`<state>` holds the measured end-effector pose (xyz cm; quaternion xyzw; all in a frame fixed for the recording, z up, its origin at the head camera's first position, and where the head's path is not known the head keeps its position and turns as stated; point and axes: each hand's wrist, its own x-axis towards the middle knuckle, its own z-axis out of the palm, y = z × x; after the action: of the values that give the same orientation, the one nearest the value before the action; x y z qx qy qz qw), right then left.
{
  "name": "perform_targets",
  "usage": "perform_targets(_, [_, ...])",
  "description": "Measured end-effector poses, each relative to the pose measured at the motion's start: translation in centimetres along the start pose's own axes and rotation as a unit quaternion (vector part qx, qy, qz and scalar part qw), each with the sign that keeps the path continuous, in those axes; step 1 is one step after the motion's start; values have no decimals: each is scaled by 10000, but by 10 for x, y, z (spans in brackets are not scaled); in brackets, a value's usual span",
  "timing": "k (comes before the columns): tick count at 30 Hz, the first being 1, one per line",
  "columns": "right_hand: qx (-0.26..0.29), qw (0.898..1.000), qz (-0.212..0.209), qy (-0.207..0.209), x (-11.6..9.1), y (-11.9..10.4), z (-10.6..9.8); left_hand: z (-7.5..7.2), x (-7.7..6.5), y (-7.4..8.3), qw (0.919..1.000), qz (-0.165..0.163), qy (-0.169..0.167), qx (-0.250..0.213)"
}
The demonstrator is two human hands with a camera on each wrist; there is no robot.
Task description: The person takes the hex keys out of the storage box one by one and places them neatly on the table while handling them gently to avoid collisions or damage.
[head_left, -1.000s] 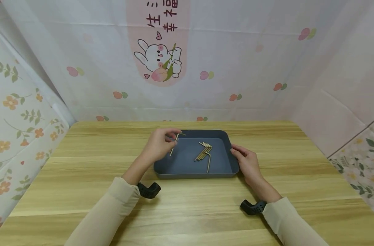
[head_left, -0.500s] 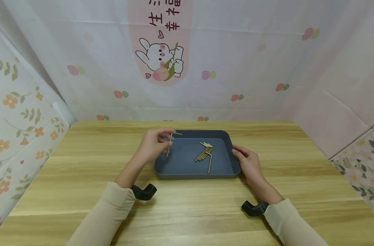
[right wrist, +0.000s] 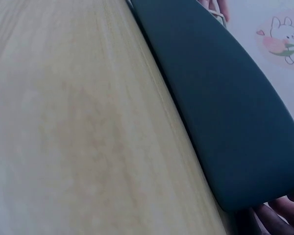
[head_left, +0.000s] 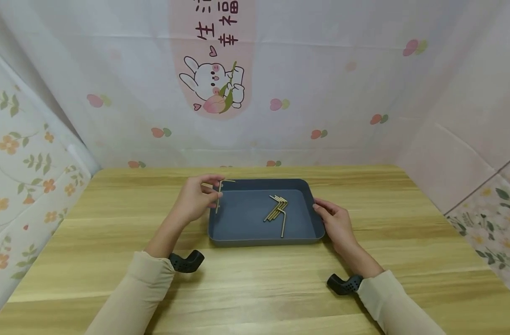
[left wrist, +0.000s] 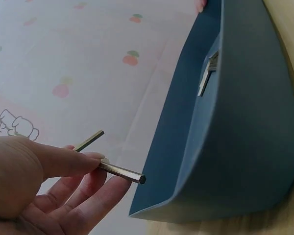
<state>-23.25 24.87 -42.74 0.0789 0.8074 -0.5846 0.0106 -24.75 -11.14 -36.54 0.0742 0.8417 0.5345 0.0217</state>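
Note:
My left hand point(head_left: 193, 199) pinches a brass-coloured hex key point(head_left: 218, 199) between thumb and fingers, raised by the left end of a blue-grey tray point(head_left: 238, 223). In the left wrist view the L-shaped key's six-sided end point(left wrist: 142, 179) points toward the tray wall point(left wrist: 250, 122), apart from it. My right hand point(head_left: 338, 223) holds the tray's right end, thumb at the rim; its fingers point(right wrist: 279, 215) are partly hidden under the wall in the right wrist view. Several more hex keys point(head_left: 276, 208) lie bunched right of the tray's middle, one point(head_left: 283, 224) angled nearer me.
The tray stands on a wood-grain table point(head_left: 255, 288), near its back edge. A printed cloth point(head_left: 305, 74) hangs behind, with flowered cloths at both sides. A black wrist mount point(head_left: 187, 262) sits on the left wrist, another point(head_left: 344, 284) on the right.
The left hand has moved left with its hex key, from over the tray to its left end. The right hand stays on the tray, and the bunched keys lie as before.

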Motion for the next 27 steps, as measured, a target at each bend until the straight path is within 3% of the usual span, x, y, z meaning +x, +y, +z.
perform_targets(13, [45, 9999, -98, 35, -2, 1, 0, -17, -3, -3, 9996, -171, -171, -172])
perform_targets(27, [16, 9967, -326, 748, -2, 2, 3, -31, -2, -12, 9984, -407, -400, -8])
